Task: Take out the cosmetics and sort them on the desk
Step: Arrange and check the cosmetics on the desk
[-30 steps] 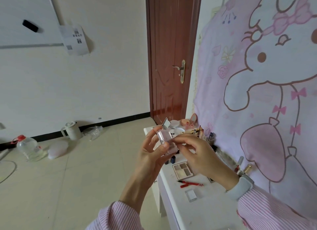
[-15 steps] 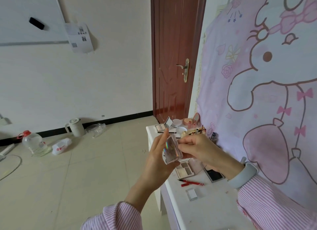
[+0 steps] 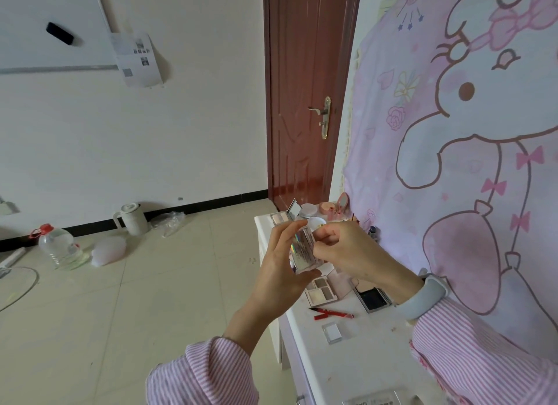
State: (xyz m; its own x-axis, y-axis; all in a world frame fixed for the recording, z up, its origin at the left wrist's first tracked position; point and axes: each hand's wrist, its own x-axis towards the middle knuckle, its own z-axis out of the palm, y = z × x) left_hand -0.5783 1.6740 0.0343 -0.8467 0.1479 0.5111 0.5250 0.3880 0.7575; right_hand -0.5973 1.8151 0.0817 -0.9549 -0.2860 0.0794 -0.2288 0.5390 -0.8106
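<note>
Red-brown door (image 3: 305, 90), white kettle (image 3: 132, 219), water jug (image 3: 59, 249), whiteboard (image 3: 45, 24)

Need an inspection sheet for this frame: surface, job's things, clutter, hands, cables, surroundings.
Surface: white desk, along the pink cartoon wall cloth.
Job's things: clear holographic case held above the desk; open eyeshadow palette, dark compact, red liner pen, small clear box on it; more cosmetics at the far end.
Clutter: water jug, kettle, plastic bag on the floor.
Hands: left hand grips the case; right hand pinches it.
Cables: nothing seen.
Surroundings: brown door, whiteboard.
</note>
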